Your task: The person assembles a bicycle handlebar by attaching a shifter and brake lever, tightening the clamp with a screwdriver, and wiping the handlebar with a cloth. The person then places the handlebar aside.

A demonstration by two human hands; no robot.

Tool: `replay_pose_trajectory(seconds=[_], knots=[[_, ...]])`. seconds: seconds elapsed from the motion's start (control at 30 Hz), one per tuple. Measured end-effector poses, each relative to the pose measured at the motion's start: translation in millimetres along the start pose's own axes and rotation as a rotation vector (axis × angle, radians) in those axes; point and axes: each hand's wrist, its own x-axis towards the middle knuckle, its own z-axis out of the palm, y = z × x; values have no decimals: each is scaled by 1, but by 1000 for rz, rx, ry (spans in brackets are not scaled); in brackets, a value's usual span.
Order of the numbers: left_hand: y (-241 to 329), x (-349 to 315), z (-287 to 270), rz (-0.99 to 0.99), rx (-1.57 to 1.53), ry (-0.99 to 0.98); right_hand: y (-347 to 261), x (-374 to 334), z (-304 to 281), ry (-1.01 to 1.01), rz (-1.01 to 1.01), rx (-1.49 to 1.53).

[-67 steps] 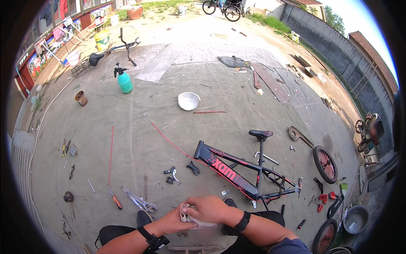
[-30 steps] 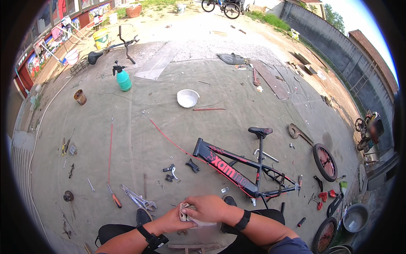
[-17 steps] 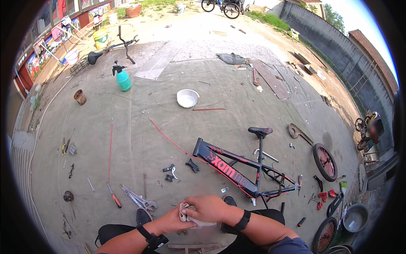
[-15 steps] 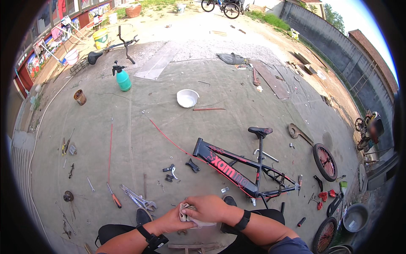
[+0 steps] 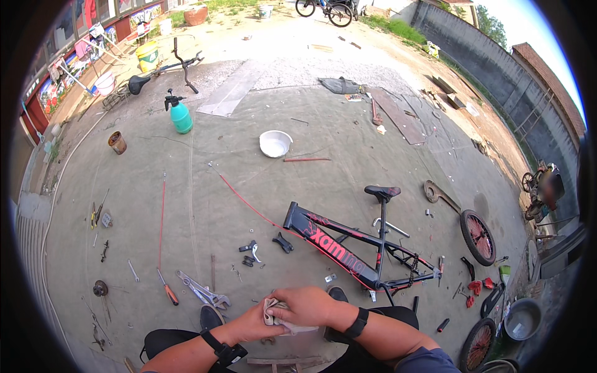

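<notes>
In front of my body, close to the lower edge, both hands are together around a crumpled beige rag (image 5: 271,309). My left hand (image 5: 250,323) grips it from the left, and my right hand (image 5: 305,306) closes over it from the right. Whatever the rag may wrap is hidden by the fingers. Just beyond my hands lie a black and silver brake lever (image 5: 252,248) and a black plastic part (image 5: 283,243). Adjustable wrenches (image 5: 208,294) and an orange-handled screwdriver (image 5: 168,292) rest at the left. A black and red bicycle frame (image 5: 333,247) with its saddle (image 5: 382,192) lies ahead to the right.
Two small wheels (image 5: 478,239) and a grey basin (image 5: 522,319) are at the right. Red cables (image 5: 163,217) stretch across the ground sheet. Farther off stand a white bowl (image 5: 275,143), a green spray bottle (image 5: 180,117) and a rusty can (image 5: 117,142). A wall (image 5: 479,68) borders the right.
</notes>
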Motion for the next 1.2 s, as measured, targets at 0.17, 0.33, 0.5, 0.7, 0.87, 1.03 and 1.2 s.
replay_pose_trajectory(seconds=[0.17,0.33,0.5,0.7,0.87,1.03,1.2], knots=[[-15,-1,-4,-6,7,1,2,1,4,10,-27,4],[11,-2,6,75,-92,92,4,-2,4,-14,31,-16],[0,10,-6,145,6,244,0,3,3,162,18,44],[10,6,-8,-75,-428,442,7,3,3,307,-82,26],[19,8,-9,-135,-501,442,6,1,2,315,-62,15],[3,5,-16,-190,-550,281,6,3,3,276,-67,-34],[-6,3,-12,-220,-537,173,6,2,7,238,-41,-47]])
